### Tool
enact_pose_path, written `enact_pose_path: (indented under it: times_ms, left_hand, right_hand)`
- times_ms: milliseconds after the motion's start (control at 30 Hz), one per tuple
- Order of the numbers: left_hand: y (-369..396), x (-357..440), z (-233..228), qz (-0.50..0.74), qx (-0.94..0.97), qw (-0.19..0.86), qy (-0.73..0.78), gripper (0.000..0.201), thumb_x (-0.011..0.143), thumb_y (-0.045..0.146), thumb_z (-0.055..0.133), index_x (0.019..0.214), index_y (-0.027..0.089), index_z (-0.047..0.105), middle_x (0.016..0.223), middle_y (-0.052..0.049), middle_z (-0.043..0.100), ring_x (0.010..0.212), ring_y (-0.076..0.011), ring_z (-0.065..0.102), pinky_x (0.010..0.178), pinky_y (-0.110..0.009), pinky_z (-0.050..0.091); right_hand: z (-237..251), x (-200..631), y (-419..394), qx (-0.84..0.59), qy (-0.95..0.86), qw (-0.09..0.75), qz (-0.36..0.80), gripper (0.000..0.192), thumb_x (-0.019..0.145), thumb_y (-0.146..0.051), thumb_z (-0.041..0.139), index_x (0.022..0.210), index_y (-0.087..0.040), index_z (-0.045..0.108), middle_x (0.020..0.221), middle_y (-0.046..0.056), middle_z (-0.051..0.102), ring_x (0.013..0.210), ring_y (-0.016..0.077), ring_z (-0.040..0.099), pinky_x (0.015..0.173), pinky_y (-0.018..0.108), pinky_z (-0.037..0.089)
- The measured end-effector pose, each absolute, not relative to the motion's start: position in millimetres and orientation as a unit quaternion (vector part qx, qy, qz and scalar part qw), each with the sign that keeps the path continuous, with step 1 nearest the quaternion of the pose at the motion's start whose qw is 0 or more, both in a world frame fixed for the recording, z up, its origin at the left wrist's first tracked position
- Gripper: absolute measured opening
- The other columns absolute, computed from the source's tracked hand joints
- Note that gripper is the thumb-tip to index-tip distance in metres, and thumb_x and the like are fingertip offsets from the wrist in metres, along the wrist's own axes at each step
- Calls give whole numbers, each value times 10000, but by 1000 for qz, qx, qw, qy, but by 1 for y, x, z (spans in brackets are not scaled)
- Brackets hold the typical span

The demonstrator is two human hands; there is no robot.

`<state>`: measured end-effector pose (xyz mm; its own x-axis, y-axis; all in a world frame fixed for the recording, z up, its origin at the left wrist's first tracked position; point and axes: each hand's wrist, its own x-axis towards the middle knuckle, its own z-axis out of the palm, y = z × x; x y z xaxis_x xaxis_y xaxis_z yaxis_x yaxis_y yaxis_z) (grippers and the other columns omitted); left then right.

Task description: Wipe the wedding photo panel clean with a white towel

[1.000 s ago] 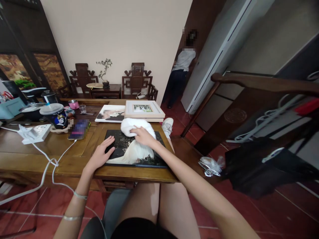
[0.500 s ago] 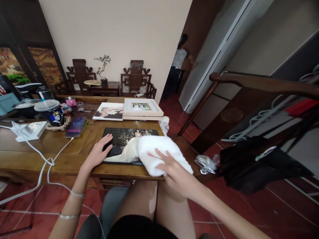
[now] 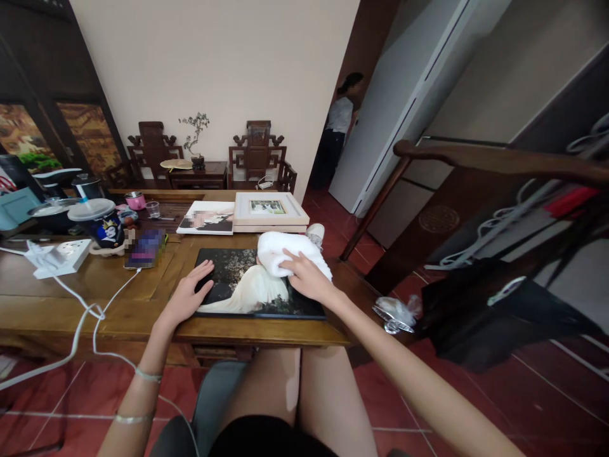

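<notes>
A dark photo panel [image 3: 238, 289] showing a figure in a white gown lies flat near the front edge of the wooden table [image 3: 118, 304]. My left hand [image 3: 188, 298] rests flat on the panel's left edge, fingers spread. My right hand [image 3: 307, 279] presses a white cloth [image 3: 280, 251] onto the panel's upper right part.
Behind the panel lie a second photo print [image 3: 208, 218] and a white framed picture [image 3: 269, 211]. A phone [image 3: 144, 248] on a white cable, a power strip [image 3: 61, 257] and a lidded cup [image 3: 98, 219] sit at left. A wooden chair back [image 3: 476, 158] stands right. A person [image 3: 340, 130] stands in the doorway.
My right hand swept the cloth from the panel's top middle down to its lower right corner, then back up to the upper right. My left hand stayed on the left edge.
</notes>
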<state>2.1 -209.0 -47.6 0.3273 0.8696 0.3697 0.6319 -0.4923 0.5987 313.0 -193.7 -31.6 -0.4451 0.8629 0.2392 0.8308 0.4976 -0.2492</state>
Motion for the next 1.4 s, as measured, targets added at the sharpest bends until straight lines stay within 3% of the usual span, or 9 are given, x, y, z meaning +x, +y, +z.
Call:
enact_pose_path:
  times_ms: [133, 200, 333, 567, 767, 933, 1067, 1233, 1400]
  left_hand:
    - [-209, 2, -47, 332, 797, 176, 474, 524, 899, 464, 429, 1297, 135, 516, 1401, -104, 457, 1342, -219, 356, 1132, -414, 245]
    - [-209, 2, -46, 332, 797, 176, 473, 527, 897, 470, 432, 1295, 137, 519, 1399, -104, 460, 1342, -222, 356, 1131, -415, 247]
    - [-210, 3, -46, 335, 795, 176, 474, 528, 895, 474, 433, 1292, 138, 522, 1399, -106, 460, 1340, -226, 359, 1131, -421, 246]
    - [-209, 4, -48, 338, 796, 177, 470, 521, 900, 460, 424, 1287, 126, 524, 1397, -111, 461, 1337, -222, 363, 1129, -422, 251]
    - [-208, 2, -50, 343, 795, 173, 470, 525, 895, 460, 431, 1278, 115, 532, 1390, -121, 468, 1333, -225, 371, 1126, -421, 257]
    - [-208, 2, -49, 338, 796, 172, 471, 509, 897, 453, 431, 1285, 137, 526, 1395, -106, 464, 1336, -222, 366, 1126, -431, 255]
    - [-210, 2, -47, 335, 796, 173, 473, 509, 895, 455, 432, 1285, 142, 526, 1398, -103, 462, 1336, -221, 367, 1127, -425, 254]
    - [-210, 2, -46, 334, 796, 175, 474, 510, 895, 461, 430, 1292, 154, 521, 1400, -97, 460, 1338, -223, 363, 1125, -435, 252]
    - [-209, 3, -46, 333, 795, 176, 475, 514, 896, 458, 428, 1294, 146, 519, 1399, -98, 462, 1340, -219, 359, 1128, -429, 247]
  right_hand:
    - [-35, 313, -189, -509, -844, 167, 23, 534, 646, 38, 375, 1096, -95, 629, 1391, 191, 445, 1375, 303, 250, 1087, 562, 211]
    - [-37, 315, -201, -493, -854, 165, 26, 543, 630, 48, 365, 1080, -100, 632, 1411, 158, 429, 1383, 315, 221, 1091, 585, 191]
    - [-38, 320, -244, -452, -874, 174, 50, 546, 583, 57, 351, 993, -146, 648, 1434, 68, 414, 1400, 289, 173, 1111, 594, 156]
    - [-21, 318, -302, -356, -917, 144, 109, 534, 521, 53, 344, 889, -189, 645, 1435, 11, 414, 1410, 233, 149, 1125, 581, 137]
    - [-24, 326, -272, -334, -922, 164, 103, 459, 561, 43, 352, 826, -191, 645, 1402, 20, 460, 1399, 197, 201, 1153, 504, 139]
    - [-33, 331, -209, -418, -887, 180, 76, 503, 602, 25, 368, 980, -144, 653, 1407, 128, 435, 1368, 246, 280, 1124, 528, 199]
    - [-33, 325, -181, -465, -868, 167, 54, 545, 610, 35, 360, 1049, -127, 639, 1359, 152, 494, 1363, 259, 289, 1097, 544, 233]
    - [-36, 318, -215, -459, -872, 164, 38, 550, 599, 55, 353, 1025, -136, 643, 1420, 110, 428, 1385, 297, 218, 1099, 595, 190]
    - [-35, 319, -283, -419, -891, 167, 57, 521, 549, 66, 347, 902, -163, 654, 1443, 58, 403, 1409, 273, 133, 1108, 614, 153]
